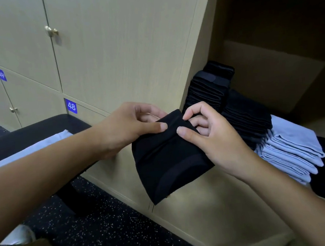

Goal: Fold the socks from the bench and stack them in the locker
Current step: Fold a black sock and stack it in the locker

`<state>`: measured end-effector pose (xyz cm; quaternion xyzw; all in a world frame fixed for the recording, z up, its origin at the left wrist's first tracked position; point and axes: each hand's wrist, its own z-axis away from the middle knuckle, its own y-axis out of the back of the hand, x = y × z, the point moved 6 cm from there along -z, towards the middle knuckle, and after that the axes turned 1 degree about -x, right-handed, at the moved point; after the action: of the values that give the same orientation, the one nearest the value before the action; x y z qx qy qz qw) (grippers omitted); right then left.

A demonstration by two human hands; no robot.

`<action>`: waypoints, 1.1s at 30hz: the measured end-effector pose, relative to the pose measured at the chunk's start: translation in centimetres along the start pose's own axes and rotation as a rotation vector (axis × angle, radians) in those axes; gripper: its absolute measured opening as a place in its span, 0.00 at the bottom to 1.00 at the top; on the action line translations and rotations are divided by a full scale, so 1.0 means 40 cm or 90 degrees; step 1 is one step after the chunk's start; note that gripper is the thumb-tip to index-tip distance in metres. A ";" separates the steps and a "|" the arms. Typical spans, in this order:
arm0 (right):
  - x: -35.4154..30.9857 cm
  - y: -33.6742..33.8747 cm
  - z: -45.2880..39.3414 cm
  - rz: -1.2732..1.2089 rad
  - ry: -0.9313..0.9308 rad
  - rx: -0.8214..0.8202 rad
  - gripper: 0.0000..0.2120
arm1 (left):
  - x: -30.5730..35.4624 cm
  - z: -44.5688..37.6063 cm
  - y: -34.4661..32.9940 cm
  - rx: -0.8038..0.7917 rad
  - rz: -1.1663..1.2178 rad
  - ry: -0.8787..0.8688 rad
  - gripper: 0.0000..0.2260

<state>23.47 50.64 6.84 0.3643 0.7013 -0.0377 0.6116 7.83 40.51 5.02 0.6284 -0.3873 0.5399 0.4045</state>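
Both hands pinch a black sock [167,158] – left hand [130,126], right hand [212,137] – near the open locker [273,84], folded stacks [257,125] inside

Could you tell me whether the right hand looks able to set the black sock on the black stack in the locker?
Probably yes: the right hand grips the black sock just beside the black stack, with the locker open.
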 end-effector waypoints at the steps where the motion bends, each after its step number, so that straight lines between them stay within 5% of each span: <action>1: 0.000 0.000 0.000 0.000 -0.001 -0.003 0.09 | -0.001 0.002 -0.004 -0.001 -0.004 -0.004 0.08; 8: 0.002 -0.001 -0.009 0.032 0.016 -0.002 0.04 | -0.016 0.011 -0.022 -0.006 0.021 0.013 0.04; 20: 0.004 -0.005 -0.006 0.019 -0.028 -0.031 0.07 | -0.067 0.022 -0.030 -0.088 0.030 0.088 0.12; 27: 0.011 -0.001 -0.013 0.031 -0.034 0.046 0.05 | -0.065 0.027 -0.065 -0.110 0.081 0.122 0.22; 33: 0.020 0.015 -0.021 0.039 -0.041 0.089 0.03 | -0.041 0.025 -0.107 -0.120 0.035 0.080 0.16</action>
<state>23.14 51.87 6.59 0.4263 0.6652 -0.0798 0.6078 11.97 41.26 2.93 0.5415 -0.4274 0.5506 0.4701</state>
